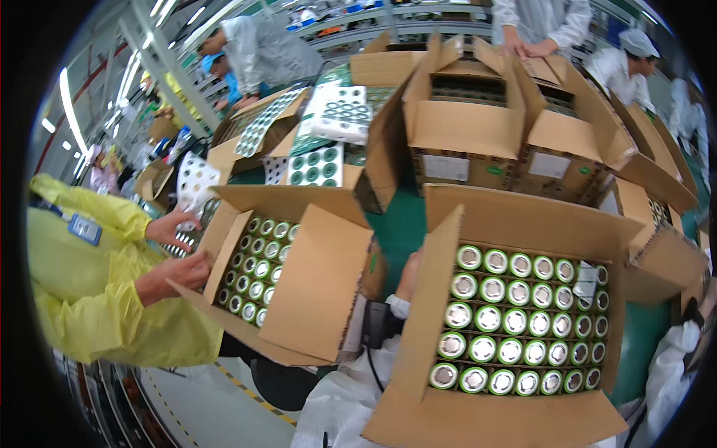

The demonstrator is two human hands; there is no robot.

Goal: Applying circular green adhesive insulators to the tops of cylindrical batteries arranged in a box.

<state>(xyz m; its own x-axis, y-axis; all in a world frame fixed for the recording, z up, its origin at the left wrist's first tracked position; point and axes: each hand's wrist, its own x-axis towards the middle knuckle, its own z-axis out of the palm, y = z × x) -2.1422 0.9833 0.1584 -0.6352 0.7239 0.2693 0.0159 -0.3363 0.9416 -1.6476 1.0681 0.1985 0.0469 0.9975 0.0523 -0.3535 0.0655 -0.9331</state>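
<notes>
An open cardboard box (523, 216) stands in front of me, packed with several rows of green cylindrical cells with silver tops (515, 321). My left hand (409, 275) rests against the outside of the box's raised left flap (429, 299), and the flap hides its fingers. A black band sits on that wrist above the white sleeve. My right hand (703, 295) is at the picture's right rim beside the box's right side. It is mostly cut off, so its grip is hidden.
A person in a yellow coat (97, 291) on the left has both hands at a second open box of cells (299, 261). More open boxes (463, 127) and white cell trays (317, 164) crowd the green table (399, 224). Other workers stand at the back.
</notes>
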